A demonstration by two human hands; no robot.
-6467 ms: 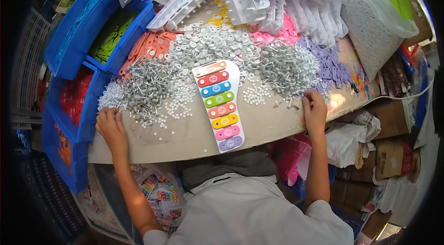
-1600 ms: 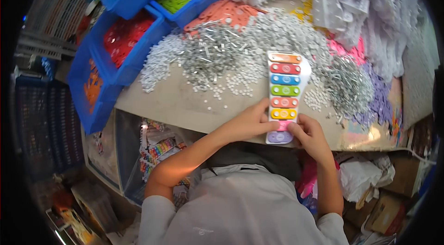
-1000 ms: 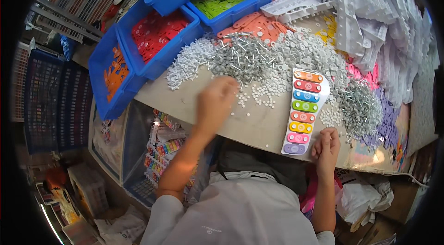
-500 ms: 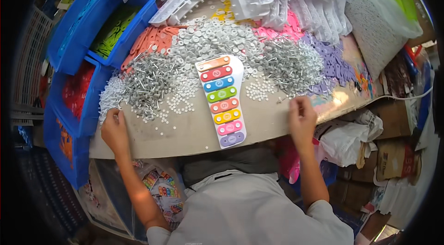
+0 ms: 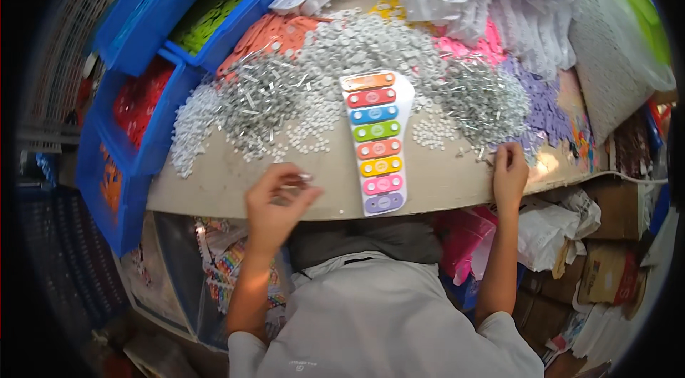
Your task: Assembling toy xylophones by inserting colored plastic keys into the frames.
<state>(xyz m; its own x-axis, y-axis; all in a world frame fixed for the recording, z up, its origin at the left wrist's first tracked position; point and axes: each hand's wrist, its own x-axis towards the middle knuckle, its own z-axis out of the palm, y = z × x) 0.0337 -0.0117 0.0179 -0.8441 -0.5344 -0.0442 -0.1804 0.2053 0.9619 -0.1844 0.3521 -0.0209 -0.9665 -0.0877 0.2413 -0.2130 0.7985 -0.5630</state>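
Note:
A toy xylophone (image 5: 377,142) with a white base and several coloured bars lies on the table in front of me. White caps sit on the ends of most bars; the purple bar nearest me shows none. Left of the xylophone, my left hand (image 5: 277,205) is raised over the table edge, fingers curled around small shiny pieces too blurred to name. At the right, my right hand (image 5: 511,172) is closed in a pinch by the lower edge of a pile of metal pins (image 5: 485,103). Whatever its fingertips hold is hidden.
Another pin pile (image 5: 260,103), small white pieces (image 5: 193,124) and white caps (image 5: 357,42) cover the table's far half. Blue bins (image 5: 160,128) of coloured bars line the left. White plastic bases (image 5: 528,7) are heaped at the back, beside a bulging sack (image 5: 610,57).
My left hand has come from the white pieces at the far left toward the xylophone. My right hand stays near the right pin pile. The whole view has shifted and turned slightly.

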